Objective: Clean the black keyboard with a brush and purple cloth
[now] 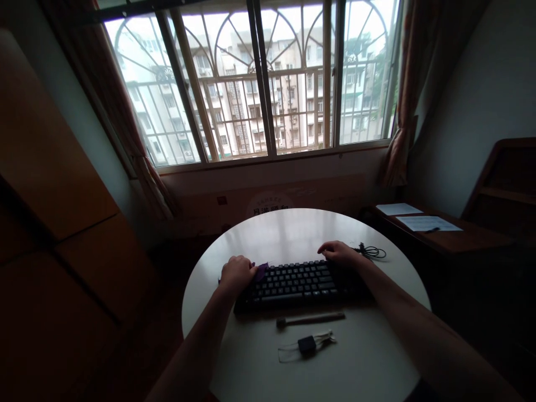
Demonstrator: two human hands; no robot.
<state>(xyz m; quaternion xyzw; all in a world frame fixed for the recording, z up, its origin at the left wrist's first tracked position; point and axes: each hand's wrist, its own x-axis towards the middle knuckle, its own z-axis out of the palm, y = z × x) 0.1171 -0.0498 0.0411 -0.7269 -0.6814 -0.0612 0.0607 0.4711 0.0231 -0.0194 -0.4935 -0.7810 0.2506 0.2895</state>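
Observation:
A black keyboard [299, 283] lies on a round white table [268, 234]. My left hand [237, 274] is closed on a purple cloth [260, 270] and presses it against the keyboard's left end. At the far right corner of the keyboard rests my right hand [340, 254], its fingers curled over the edge as it steadies the keyboard. A small brush with a pale wooden handle [310, 319] lies just in front of the keyboard. Nearer to me sits a small black tool with wire loops [307, 345].
A coiled black cable [371, 252] lies on the table to the right of my right hand. A low dark side table [460, 240] with white papers [427, 223] stands at the right. A barred window [268, 84] and curtains are behind; wooden furniture [46, 167] stands at the left.

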